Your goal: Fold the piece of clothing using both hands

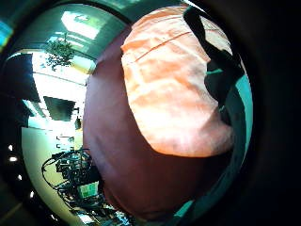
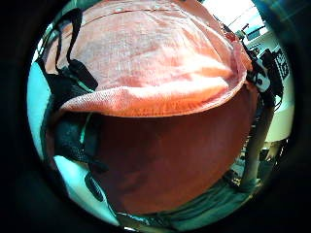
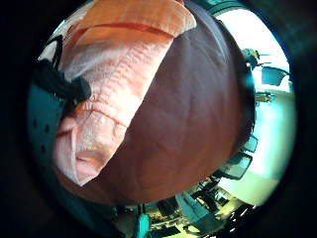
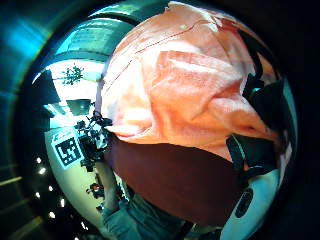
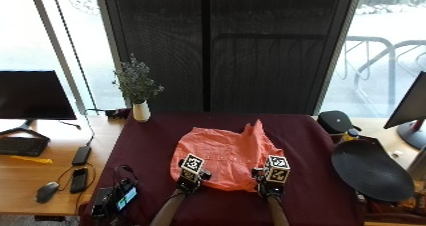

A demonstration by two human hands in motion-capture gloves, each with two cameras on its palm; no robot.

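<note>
A salmon-orange garment [image 5: 223,156] lies spread and creased on the dark maroon tablecloth [image 5: 146,141], with one corner peaked up at its far side. My left hand [image 5: 188,182] is at the garment's near left edge and my right hand [image 5: 269,186] at its near right edge. In the left thumb side palm view, black fingers [image 2: 65,85] curl around the hem of the garment [image 2: 155,63], which is raised off the cloth. In the right thumb side palm view the garment [image 4: 185,90] bunches against the fingers [image 4: 260,102]. Each hand pinches the near hem.
A white vase with a plant [image 5: 139,103] stands at the table's far left. A black round object [image 5: 369,168] and a dark cap [image 5: 336,121] sit at the right. A device with cables [image 5: 116,198] lies at the near left corner. Wooden desks with monitors flank the table.
</note>
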